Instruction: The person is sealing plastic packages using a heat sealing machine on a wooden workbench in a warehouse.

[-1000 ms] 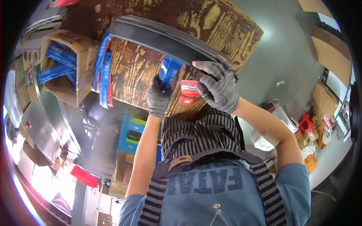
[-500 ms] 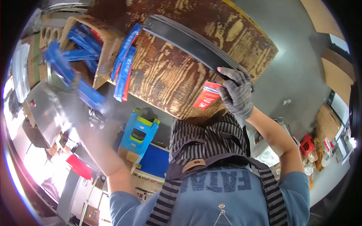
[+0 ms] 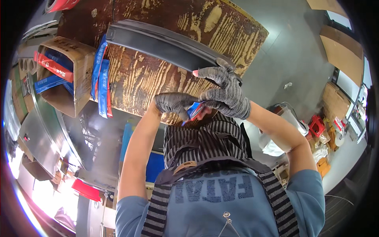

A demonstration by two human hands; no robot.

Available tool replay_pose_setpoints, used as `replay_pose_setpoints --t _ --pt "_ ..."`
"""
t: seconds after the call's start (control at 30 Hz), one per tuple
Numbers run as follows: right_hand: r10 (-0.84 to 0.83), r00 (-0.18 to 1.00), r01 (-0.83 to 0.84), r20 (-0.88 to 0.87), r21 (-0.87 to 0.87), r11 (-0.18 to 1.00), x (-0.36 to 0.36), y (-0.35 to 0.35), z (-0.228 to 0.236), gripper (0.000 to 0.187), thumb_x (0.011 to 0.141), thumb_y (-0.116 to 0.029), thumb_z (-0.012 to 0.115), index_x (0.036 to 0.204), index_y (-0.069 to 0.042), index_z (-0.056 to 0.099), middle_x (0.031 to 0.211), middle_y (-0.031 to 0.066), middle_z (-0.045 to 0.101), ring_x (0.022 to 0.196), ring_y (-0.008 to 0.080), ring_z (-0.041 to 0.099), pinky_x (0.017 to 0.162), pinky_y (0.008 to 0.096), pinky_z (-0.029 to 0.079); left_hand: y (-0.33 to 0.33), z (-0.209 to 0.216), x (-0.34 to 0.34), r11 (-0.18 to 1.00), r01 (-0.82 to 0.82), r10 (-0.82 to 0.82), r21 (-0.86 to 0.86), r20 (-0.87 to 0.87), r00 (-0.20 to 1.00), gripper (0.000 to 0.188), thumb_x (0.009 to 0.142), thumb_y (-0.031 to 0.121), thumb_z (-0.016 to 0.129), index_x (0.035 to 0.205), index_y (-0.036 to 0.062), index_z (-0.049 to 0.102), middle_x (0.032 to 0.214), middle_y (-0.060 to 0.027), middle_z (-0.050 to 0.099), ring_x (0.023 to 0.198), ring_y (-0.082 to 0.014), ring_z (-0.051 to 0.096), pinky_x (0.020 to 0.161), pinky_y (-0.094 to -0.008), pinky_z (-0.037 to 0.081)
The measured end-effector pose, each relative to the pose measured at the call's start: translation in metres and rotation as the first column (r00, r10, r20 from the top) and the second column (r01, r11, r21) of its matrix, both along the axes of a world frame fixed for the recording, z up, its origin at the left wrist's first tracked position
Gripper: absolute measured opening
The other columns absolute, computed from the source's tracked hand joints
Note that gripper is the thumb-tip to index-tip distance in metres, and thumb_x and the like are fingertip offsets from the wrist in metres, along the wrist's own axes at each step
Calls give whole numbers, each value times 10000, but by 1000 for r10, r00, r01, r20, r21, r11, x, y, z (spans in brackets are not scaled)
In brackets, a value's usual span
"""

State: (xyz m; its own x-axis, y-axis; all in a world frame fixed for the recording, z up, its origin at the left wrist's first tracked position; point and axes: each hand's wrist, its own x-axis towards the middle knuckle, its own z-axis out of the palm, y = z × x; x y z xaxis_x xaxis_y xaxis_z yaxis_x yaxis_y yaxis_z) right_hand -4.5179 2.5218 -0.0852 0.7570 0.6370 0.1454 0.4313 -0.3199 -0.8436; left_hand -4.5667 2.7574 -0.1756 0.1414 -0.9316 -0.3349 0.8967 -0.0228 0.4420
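Note:
A long, gently curved black plastic strip (image 3: 166, 49) lies across the worn wooden tabletop (image 3: 134, 71). At the near edge of the table my hands meet around a small red and blue packet (image 3: 194, 111), mostly hidden by the fingers. My left hand (image 3: 173, 104), in a grey knit glove, is closed on its left side. My right hand (image 3: 227, 90), gloved alike with bare fingertips, pinches it from the right with the lower fingers. One upper fingertip of that hand reaches up beside the strip's lower edge.
Left of the strip, long blue and red sleeves (image 3: 103, 85) lie at the table's edge. Beside them a cardboard box (image 3: 83, 79) on its side holds several more. A red roll (image 3: 59, 4) shows at the far left. Below the table stands a blue plastic piece (image 3: 125, 138).
My left hand has come from the box side, where it moved a long blue sleeve, to the packet near my right hand. The sleeve has left it. A red sleeve now shows atop the box's contents.

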Motion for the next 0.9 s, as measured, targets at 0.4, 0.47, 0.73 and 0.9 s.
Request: replay_pose_setpoints --t 0.4,0.47,0.73,0.9 --pt "-171 985 172 -25 38 984 2 3 -2 354 844 -340 668 811 1 578 1291 228 530 1165 394 522 946 475 427 -3 59 -24 617 -460 68 639 539 839 555 607 199 883 1053 7 615 849 -112 639 767 -200 605 733 -331 488" --pt "-180 984 179 17 7 984 2 8 0 207 769 -126 713 746 -8 544 1217 203 586 1133 395 543 921 484 438 -4 72 -20 546 -455 -34 703 561 827 545 625 199 881 1061 12 614 866 -89 645 768 -170 587 736 -315 482" --pt "-212 977 212 13 10 977 3 9 -3 305 803 -262 718 902 -24 554 1302 207 521 1179 408 509 962 529 403 29 62 -30 719 -285 332 634 48 942 496 750 116 797 1179 -17 586 984 -35 646 913 -113 574 845 -276 477" --pt "-190 981 192 30 -192 962 -14 23 19 510 886 -388 602 1274 -109 424 1434 223 406 1333 440 375 1115 571 234 32 22 -31 519 -446 482 729 182 857 444 798 32 732 1213 1 577 1015 -25 648 894 -108 577 820 -258 482"
